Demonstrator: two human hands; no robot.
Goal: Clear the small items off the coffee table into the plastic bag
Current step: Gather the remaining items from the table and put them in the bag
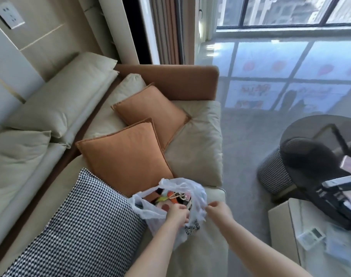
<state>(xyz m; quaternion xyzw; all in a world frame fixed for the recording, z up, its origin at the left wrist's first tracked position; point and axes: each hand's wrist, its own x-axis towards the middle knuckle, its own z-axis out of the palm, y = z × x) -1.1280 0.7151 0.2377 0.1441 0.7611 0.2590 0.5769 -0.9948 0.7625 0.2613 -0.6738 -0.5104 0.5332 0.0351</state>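
Head view: both hands [177, 213] pinch thin, crinkled plastic bag [150, 211].

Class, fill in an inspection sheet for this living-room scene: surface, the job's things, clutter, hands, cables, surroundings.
Surface: cream sofa seat bears the bag; coffee table at right.
Job's things: translucent plastic bag open, colourful small items inside.
Clutter: white remote-like device and dark boxes on the table area.
Hands: left hand at the bag's mouth, grip unclear; right hand pinches the bag's rim.
Cables: nothing seen.
Surroundings: two orange cushions, houndstooth cushion, window, wall socket.
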